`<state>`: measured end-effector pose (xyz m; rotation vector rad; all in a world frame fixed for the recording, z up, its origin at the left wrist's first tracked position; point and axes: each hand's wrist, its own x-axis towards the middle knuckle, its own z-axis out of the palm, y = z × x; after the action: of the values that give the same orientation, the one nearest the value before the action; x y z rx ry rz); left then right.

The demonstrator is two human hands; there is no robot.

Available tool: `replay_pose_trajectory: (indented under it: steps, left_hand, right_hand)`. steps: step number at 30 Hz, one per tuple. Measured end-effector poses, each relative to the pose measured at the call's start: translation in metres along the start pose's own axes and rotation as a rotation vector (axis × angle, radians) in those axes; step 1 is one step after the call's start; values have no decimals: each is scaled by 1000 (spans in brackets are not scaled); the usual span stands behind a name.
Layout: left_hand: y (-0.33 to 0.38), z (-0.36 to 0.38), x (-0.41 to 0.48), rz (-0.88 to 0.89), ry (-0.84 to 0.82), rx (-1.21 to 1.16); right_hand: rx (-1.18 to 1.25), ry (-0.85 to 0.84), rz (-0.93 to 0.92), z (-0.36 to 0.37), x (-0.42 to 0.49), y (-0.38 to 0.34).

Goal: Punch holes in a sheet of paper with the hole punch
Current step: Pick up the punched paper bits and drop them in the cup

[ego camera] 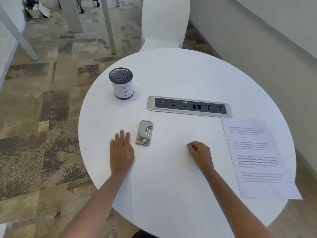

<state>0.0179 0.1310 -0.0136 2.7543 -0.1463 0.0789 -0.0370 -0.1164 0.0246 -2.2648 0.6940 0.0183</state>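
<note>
A grey metal hole punch point(144, 132) lies flat on the round white table point(171, 76), left of centre. My left hand point(121, 152) rests palm down just left of it, fingers together, a small gap between them. My right hand point(199, 154) sits on the table to the right of the punch, fingers curled into a loose fist with nothing in it. A printed sheet of paper point(257, 157) lies at the table's right edge, its near corner hanging past the rim, well clear of both hands.
A black mesh pen cup point(121, 83) with a paper label marked "B" stands at the back left. A silver power and socket strip point(188, 106) is set into the tabletop. A white chair point(164, 23) stands beyond the table; carpet lies to the left.
</note>
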Motion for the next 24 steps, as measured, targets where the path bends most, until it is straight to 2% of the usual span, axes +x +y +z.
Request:
replay_pose_trajectory:
  steps: [12, 24]
  left_hand:
    - [27, 8, -43, -40, -17, 9]
    - [37, 9, -72, -68, -22, 13]
  right_hand:
    - [-136, 73, -249, 1, -66, 43]
    - [-170, -65, -203, -5, -66, 27]
